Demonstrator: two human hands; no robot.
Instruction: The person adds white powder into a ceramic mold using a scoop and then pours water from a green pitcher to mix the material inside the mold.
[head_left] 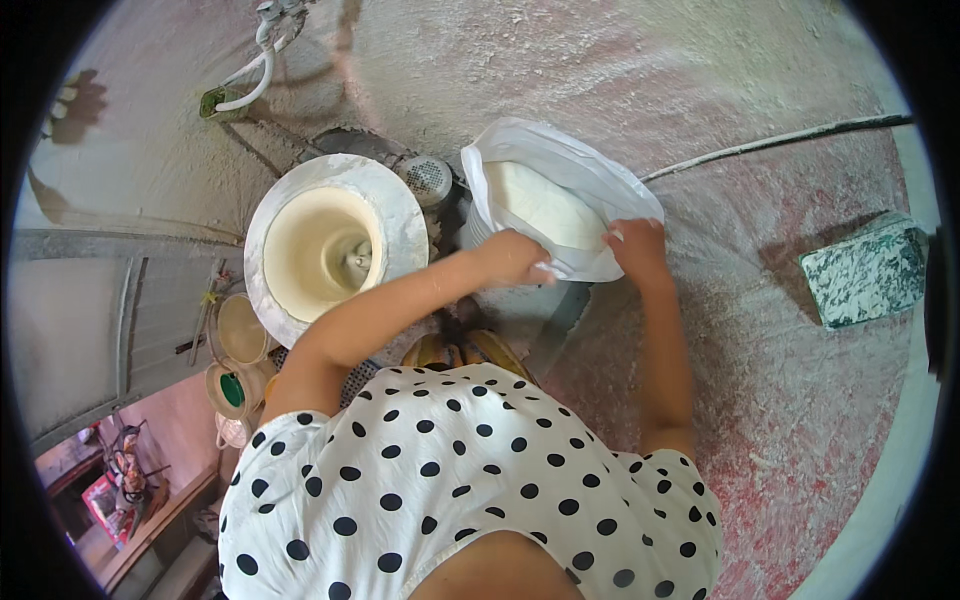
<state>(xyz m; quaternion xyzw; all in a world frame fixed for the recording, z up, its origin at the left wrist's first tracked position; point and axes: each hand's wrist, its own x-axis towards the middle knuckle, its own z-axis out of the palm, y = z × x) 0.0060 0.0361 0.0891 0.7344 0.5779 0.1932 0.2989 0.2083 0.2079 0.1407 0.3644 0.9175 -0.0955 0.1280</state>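
A white sack (630, 195) stands with its mouth spread wide, and a pale, cream-white mass (545, 205), like flour or dough, fills it. My left hand (515, 258) is closed at the near edge of the sack's mouth, somewhat blurred. On the right side of the mouth, my right hand (637, 248) pinches the rim between bent fingers. Left of the sack is a round machine bowl (310, 255) with a wide, powder-dusted collar (268, 190). A metal fitting (357, 258) shows at the bottom of its cream-coloured inside. My left forearm passes over the bowl's near right edge.
A perforated round motor cover (428, 180) sits between bowl and sack. Several buckets (245, 330) stand at the left. A tap with a white pipe (268, 70) is on the far wall. A green-and-white speckled box (865, 275) and a cable (780, 140) lie at the right.
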